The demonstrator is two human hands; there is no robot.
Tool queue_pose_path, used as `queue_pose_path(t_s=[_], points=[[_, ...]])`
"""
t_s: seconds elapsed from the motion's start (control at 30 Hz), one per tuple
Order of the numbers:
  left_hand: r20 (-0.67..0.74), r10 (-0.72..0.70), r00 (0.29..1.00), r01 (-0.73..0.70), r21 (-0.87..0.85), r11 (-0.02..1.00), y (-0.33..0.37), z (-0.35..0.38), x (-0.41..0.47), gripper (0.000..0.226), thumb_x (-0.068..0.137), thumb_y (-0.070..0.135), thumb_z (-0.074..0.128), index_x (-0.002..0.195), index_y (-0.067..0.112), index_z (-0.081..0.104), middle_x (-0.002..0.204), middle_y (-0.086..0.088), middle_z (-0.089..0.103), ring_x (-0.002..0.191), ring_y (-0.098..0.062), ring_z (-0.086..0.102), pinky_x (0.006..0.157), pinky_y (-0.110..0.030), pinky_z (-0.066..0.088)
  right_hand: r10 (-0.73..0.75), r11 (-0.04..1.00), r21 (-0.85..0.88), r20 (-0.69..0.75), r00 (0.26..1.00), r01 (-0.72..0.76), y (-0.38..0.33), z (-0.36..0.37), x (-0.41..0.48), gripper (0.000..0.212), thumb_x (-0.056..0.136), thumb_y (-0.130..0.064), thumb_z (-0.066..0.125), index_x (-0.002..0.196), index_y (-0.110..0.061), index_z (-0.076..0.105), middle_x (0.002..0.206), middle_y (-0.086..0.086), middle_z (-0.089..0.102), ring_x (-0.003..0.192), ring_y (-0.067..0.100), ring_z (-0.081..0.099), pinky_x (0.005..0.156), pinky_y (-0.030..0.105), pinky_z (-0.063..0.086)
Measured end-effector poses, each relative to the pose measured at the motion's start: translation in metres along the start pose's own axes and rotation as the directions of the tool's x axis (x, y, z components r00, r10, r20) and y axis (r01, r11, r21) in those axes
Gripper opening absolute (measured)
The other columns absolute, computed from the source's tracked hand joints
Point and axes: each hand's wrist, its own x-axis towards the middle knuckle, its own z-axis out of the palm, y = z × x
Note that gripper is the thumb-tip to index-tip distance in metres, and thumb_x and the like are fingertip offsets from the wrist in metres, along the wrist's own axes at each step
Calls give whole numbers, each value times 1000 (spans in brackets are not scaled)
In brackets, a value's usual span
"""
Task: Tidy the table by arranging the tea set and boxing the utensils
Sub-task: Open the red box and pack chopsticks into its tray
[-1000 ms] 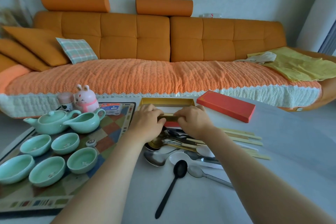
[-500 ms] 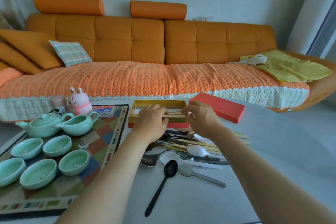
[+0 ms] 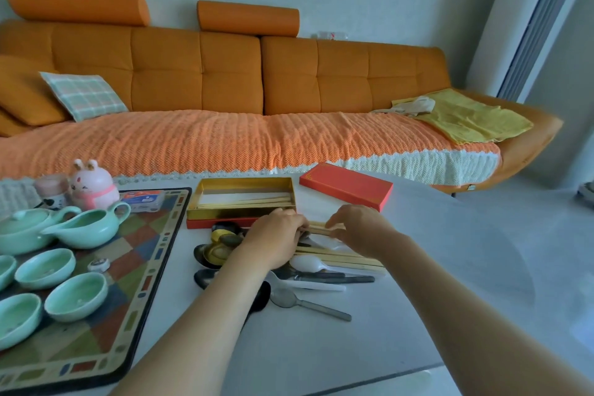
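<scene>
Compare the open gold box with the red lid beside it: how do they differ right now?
The gold box sits open side up with chopsticks inside; the red lid lies flat with nothing on it. The gold box is beside the mat; the red lid lies farther right. Both are long rectangles on the table.

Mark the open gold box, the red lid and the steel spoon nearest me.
gold box (image 3: 239, 213): head view, on its near inner wall.
red lid (image 3: 345, 185): head view, middle of its top.
steel spoon (image 3: 284, 298): head view, on its bowl.

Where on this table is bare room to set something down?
Free: the table right of the utensil pile, and its near edge between the forearms. Crowded: the mat with the tea set, and between box and pile.
</scene>
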Motion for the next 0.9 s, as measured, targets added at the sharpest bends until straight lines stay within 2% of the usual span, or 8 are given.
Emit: queue_pose_path(t_s=[0.17,0.27,0.37,0.43,0.53,0.6,0.8,0.9], points=[[-23,2,1000,-1,53,999,0,2,1,36,100,17,45,134,25,55,123,3,58,115,-20,48,90,-37,47,24,1000,-6,-13,1000,-24,1,-1,3,13,92,-36,63,101,-32,72,111,-8,66,98,14,59,91,35,48],[-20,0,1000,2,79,997,-2,3,1,37,101,19,44,135,25,56,122,1,57,116,-21,47,92,-38,46,64,997,42,-1,998,-64,2,3,6,24,93,-38,61,115,-29,64,115,-6,65,101,16,60,90,37,50],[-11,9,1000,-8,70,998,-2,3,1,34,101,21,46,133,24,57,122,1,57,116,-21,47,93,-39,46,105,993,42,18,994,-106,4,7,10,30,95,-29,60,125,-29,60,119,-3,63,105,19,58,93,38,48],[-26,16,1000,-15,50,999,-2,3,1,33,100,22,48,131,24,57,122,1,57,116,-21,48,92,-38,46,122,991,47,55,991,-124,5,8,13,28,96,-27,59,123,-29,63,119,-1,61,105,20,56,94,38,49],[-80,33,996,-32,12,999,-3,4,2,32,98,20,51,129,23,59,119,4,56,116,-18,48,90,-34,46,142,986,76,71,987,-148,4,5,13,19,96,-26,58,111,-28,69,109,-1,59,92,16,55,85,36,53],[-119,39,992,-42,-16,999,-3,4,4,31,98,19,53,128,23,60,119,4,56,117,-17,48,91,-32,45,148,985,86,60,987,-153,4,4,12,19,97,-24,55,111,-26,68,107,-2,58,88,14,56,82,34,55],[-152,47,987,-55,-47,997,-4,3,6,38,97,16,53,134,24,55,125,5,54,122,-15,46,93,-30,44,237,969,-40,-151,960,-245,6,0,4,33,90,-10,42,116,-22,59,108,1,63,96,23,57,89,38,41],[-219,57,974,-69,-46,997,-1,0,7,39,97,14,52,136,21,53,128,3,52,123,-17,45,96,-31,43,306,952,86,-272,913,-293,6,-4,4,33,85,-8,41,110,-19,59,100,2,62,90,24,56,86,39,41]])
